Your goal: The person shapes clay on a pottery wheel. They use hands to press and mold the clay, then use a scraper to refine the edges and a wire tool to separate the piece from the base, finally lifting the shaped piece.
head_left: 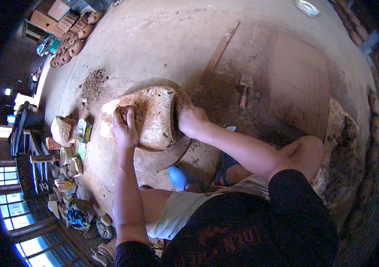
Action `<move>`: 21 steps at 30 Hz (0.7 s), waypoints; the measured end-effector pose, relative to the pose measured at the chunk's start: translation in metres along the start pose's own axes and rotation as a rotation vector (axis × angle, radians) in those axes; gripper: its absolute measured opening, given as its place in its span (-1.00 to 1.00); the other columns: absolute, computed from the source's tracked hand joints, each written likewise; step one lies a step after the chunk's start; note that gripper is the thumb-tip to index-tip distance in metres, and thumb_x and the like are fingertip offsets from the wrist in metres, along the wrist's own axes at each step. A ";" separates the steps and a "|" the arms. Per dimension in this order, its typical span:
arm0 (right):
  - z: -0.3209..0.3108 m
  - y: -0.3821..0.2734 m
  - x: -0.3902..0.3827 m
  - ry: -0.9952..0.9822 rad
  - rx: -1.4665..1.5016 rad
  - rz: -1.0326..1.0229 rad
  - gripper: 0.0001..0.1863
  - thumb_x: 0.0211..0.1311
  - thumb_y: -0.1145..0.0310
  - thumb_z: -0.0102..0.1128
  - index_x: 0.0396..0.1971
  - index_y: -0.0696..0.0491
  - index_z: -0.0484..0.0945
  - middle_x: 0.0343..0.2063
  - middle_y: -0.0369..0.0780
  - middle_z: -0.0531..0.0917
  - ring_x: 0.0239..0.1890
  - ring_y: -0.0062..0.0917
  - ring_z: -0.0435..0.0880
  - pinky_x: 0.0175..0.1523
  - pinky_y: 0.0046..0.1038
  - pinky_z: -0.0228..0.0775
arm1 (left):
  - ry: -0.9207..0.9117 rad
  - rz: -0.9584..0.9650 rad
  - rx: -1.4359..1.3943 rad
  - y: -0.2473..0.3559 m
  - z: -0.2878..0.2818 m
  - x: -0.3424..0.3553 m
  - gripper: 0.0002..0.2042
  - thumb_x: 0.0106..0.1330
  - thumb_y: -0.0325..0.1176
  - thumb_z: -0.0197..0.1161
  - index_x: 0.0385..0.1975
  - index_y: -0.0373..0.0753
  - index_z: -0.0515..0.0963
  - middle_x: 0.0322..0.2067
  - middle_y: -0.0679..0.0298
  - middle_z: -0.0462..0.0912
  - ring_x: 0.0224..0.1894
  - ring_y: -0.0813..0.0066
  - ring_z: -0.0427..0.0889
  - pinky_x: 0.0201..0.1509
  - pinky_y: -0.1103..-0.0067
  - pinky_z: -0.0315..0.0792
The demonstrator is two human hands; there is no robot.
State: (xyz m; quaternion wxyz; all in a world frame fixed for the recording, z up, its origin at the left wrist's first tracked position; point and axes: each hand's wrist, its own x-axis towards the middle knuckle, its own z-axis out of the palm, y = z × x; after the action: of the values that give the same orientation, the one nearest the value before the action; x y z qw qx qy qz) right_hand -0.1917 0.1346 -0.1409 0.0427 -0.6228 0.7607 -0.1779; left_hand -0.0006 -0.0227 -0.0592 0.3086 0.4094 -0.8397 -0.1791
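Note:
A bulky, whitish-brown block that looks like a plaster mould (156, 120) rests on a round turntable (163, 162) on the floor in front of me. My left hand (126, 128) lies on its left part with bent fingers, gripping around a dark dip in its top. At the block's right end, my right hand (192, 121) is closed beside a dark edge or opening. Its fingertips are hidden there, and whatever they hold cannot be made out.
Farther right lie a trowel (244, 89) and a long wooden strip (223, 46). A second whitish lump (62, 130) stands to the left, above bowls and pots (67, 155). Rows of clay pots (71, 44) line the far left. A blue rounded object (177, 177) is near my legs.

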 end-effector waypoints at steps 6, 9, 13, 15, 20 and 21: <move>-0.025 -0.019 -0.022 -0.481 0.306 -0.210 -0.74 0.25 0.45 0.07 -0.41 0.26 0.72 -0.49 -0.03 0.73 -0.47 -0.24 0.72 -0.30 -0.20 0.59 | -0.022 0.070 -0.067 -0.006 -0.001 0.003 -0.70 0.54 -0.19 0.21 0.01 -0.32 0.54 -0.19 -0.03 0.71 -0.15 0.04 0.67 0.01 0.28 0.51; -0.028 -0.007 -0.031 -0.505 0.989 0.018 -0.73 0.36 0.35 0.11 -0.31 0.27 0.65 -0.52 -0.15 0.68 -0.51 -0.42 0.65 -0.37 -0.27 0.51 | -0.057 0.138 -0.180 -0.022 0.002 0.009 -0.71 0.55 -0.24 0.20 0.04 -0.34 0.52 -0.19 0.02 0.72 -0.14 0.16 0.68 0.01 0.34 0.52; -0.015 0.030 -0.021 -0.360 1.058 0.352 -0.59 0.37 0.16 0.07 -0.23 0.26 0.66 -0.30 0.10 0.74 -0.28 -0.12 0.76 -0.11 -0.12 0.56 | -0.152 0.140 -0.259 -0.019 0.005 0.016 -0.70 0.57 -0.27 0.18 0.09 -0.36 0.47 -0.16 0.09 0.73 -0.09 0.29 0.66 0.07 0.42 0.50; -0.014 0.034 -0.006 -0.323 0.956 0.344 -0.57 0.37 0.14 0.08 -0.24 0.28 0.65 -0.28 0.14 0.74 -0.25 -0.03 0.76 -0.08 -0.08 0.56 | -0.168 0.129 -0.238 -0.022 0.003 0.020 -0.70 0.57 -0.30 0.16 0.13 -0.37 0.46 -0.11 0.09 0.72 -0.04 0.29 0.65 0.12 0.44 0.48; -0.013 0.035 0.009 -0.257 0.705 0.246 -0.53 0.39 0.12 0.08 -0.23 0.33 0.62 -0.23 0.22 0.71 -0.16 0.16 0.73 0.02 0.03 0.54 | -0.214 0.195 -0.301 -0.032 0.009 0.028 -0.70 0.57 -0.30 0.13 0.13 -0.38 0.46 -0.09 0.08 0.72 -0.02 0.26 0.66 0.16 0.40 0.48; -0.017 0.027 0.007 -0.189 0.696 0.224 -0.55 0.39 0.13 0.07 -0.24 0.31 0.61 -0.24 0.22 0.71 -0.19 0.16 0.72 0.00 0.05 0.54 | -0.209 0.187 -0.296 -0.034 0.007 0.027 -0.70 0.57 -0.30 0.13 0.13 -0.38 0.46 -0.09 0.08 0.72 -0.02 0.26 0.66 0.16 0.40 0.48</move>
State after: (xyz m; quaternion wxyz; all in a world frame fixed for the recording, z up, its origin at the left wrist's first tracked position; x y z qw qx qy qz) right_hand -0.2237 0.1356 -0.1325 0.3407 -0.4974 0.7111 -0.3617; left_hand 0.0014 -0.0649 -0.0736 0.2918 0.2592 -0.8660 -0.3126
